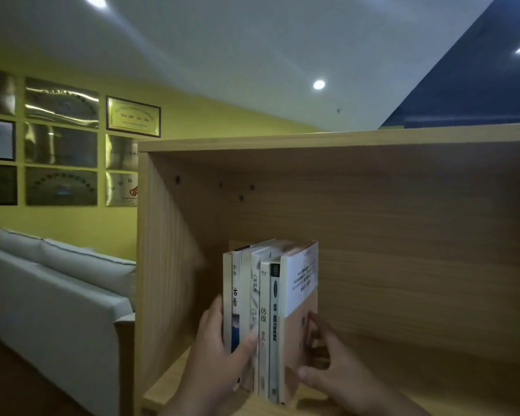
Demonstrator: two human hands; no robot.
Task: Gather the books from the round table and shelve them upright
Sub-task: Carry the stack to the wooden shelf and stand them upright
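Clamping a stack of about five paperback books (266,313) upright on the wooden shelf (403,265), I see my left hand (219,352) and right hand (330,364) curled around its sides.

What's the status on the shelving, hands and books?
Left hand and right hand clamp the upright row of pale paperback books from both sides. Books standing inside the light wooden shelf compartment. Nothing in the way.

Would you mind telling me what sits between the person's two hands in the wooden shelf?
In the head view, a row of upright books stands between the left hand and right hand, pressed from both sides.
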